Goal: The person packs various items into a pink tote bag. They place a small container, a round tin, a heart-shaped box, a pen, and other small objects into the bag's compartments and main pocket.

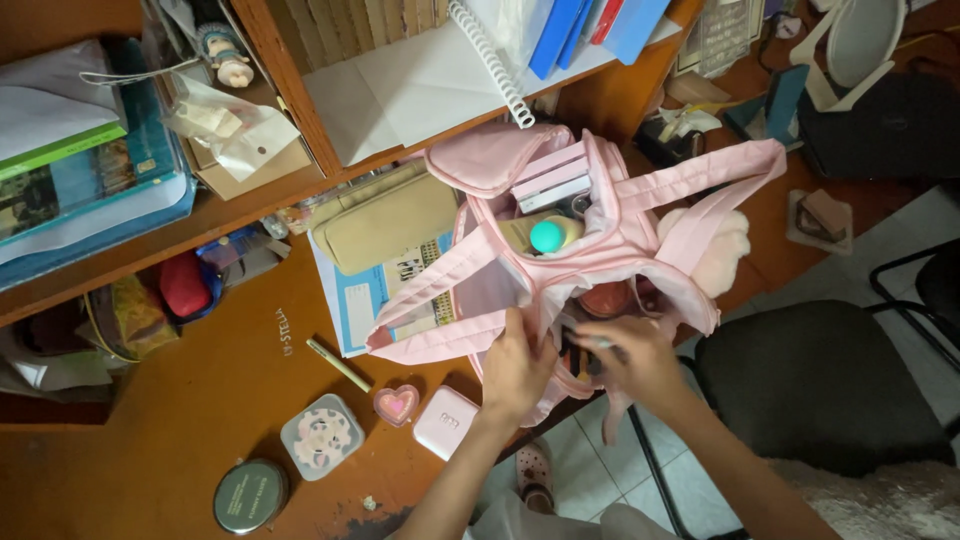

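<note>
While left hand (515,365) fingers grip soft pink fabric bag (600,230) edge; right hand (630,355) fingers pinch sth small.

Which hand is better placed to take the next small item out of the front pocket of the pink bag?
Probably the right hand: its fingers already reach into the open front pocket of the pink bag, among the small items. The left hand grips the pocket's edge and holds it open.

Brown desk (200,400) carries pink backpack (600,250), round tin (250,496), heart case (396,404).
</note>
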